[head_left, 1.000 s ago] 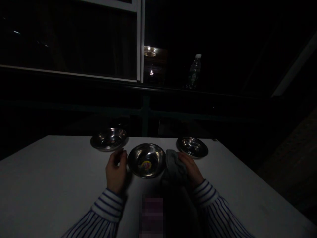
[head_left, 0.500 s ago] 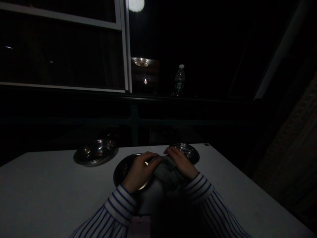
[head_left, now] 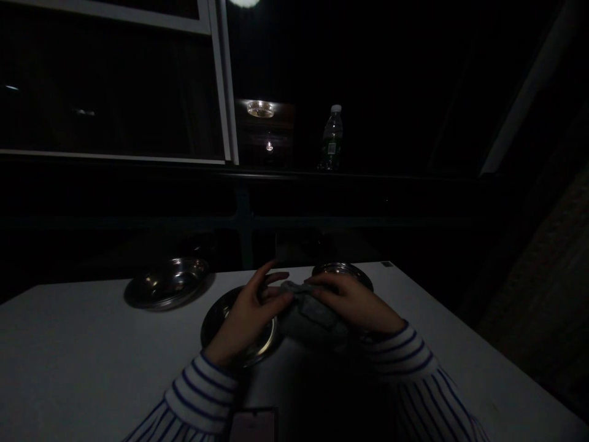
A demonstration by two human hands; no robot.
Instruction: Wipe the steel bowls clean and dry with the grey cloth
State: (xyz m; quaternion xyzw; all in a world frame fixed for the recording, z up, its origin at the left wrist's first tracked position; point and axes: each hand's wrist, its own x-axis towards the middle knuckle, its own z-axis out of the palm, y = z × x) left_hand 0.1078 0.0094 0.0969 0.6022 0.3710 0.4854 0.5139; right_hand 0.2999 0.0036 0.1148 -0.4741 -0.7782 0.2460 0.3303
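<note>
A dark grey cloth [head_left: 313, 322], bunched and soft, hangs between my two hands above the white table. My left hand [head_left: 246, 316] pinches its upper left edge between thumb and fingertips, with the index finger raised. On the other side, my right hand [head_left: 361, 302] grips the top edge, fingers pointing left. Below my left hand lies a round metal dish [head_left: 216, 322], partly covered by the hand and wrist. A second metal dish [head_left: 343, 268] sits behind my right hand, mostly hidden. The cloth's lower part fades into dark shadow.
Another shiny metal dish [head_left: 168, 285] stands at the table's back left. A phone [head_left: 254, 423] lies at the near edge of the white table [head_left: 101, 362]. Beyond the table, a plastic bottle [head_left: 332, 138] stands upright on the sill beside a window frame [head_left: 223, 80].
My right hand has moved slightly right and turned, fingers now on the cloth's top edge. My left index finger has lifted. The view has shifted a little, showing more of the phone.
</note>
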